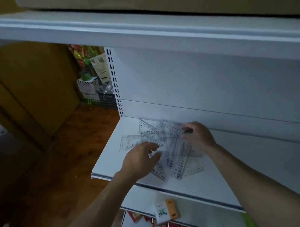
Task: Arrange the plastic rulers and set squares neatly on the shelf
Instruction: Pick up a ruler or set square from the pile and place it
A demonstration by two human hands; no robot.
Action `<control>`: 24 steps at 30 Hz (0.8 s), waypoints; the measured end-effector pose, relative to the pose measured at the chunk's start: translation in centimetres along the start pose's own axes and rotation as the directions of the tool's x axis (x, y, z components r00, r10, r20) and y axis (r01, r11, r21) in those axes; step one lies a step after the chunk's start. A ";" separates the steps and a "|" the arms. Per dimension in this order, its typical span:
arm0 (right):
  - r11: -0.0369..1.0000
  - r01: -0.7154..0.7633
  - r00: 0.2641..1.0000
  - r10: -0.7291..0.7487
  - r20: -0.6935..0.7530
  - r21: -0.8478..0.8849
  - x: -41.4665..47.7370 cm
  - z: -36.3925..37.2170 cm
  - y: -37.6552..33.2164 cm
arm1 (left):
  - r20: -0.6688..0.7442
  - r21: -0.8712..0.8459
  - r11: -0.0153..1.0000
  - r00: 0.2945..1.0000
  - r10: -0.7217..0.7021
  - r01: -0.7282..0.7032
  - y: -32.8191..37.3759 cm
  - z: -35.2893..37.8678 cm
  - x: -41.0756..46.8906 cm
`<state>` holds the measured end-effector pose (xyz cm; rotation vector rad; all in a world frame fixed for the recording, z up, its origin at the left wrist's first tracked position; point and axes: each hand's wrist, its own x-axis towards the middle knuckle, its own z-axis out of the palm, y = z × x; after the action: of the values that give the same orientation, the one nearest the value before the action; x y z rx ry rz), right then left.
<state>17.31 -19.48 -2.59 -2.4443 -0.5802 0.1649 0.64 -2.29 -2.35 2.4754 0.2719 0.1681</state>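
Gathering the scattered rulers and set squares (165,143) mid-frame on the shelf (113,158) by sweeping inward gently, then squaring long edges together, left hand (140,159) loosely spread over the pile, right hand (197,137) seemingly pinching its upper-right edge.

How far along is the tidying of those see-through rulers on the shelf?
Barely begun. Nothing looks sorted yet: the clear rulers and set squares lie fanned in a crossed heap on the white shelf. In hand: the left hand spreads over the heap, the right hand reaches its far edge. Remaining: gathering, squaring and lining them all up.
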 end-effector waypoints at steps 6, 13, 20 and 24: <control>0.998 -0.047 0.998 0.048 -0.028 0.035 -0.3 -1.4 -0.7 | 0.053 -0.052 0.998 0.998 0.031 -0.028 -0.8 -0.2 0.5; 0.991 -0.012 0.997 0.022 -0.080 0.133 -1.8 -2.9 -2.2 | 0.103 -0.243 0.970 0.995 -0.007 0.032 -0.8 -1.2 1.1; 0.962 0.068 0.995 -0.085 0.056 0.263 -4.2 -2.7 -5.1 | 0.111 -0.790 0.595 0.989 -0.098 0.147 1.2 -3.6 3.0; 0.962 0.046 0.990 -0.079 0.114 0.270 -5.5 -2.2 -5.7 | 0.111 -0.877 0.459 0.989 -0.097 0.143 1.7 -3.8 3.0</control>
<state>10.85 -19.02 2.40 -2.1627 -0.6442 0.3484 3.08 -0.67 1.83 1.3787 0.2485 0.1399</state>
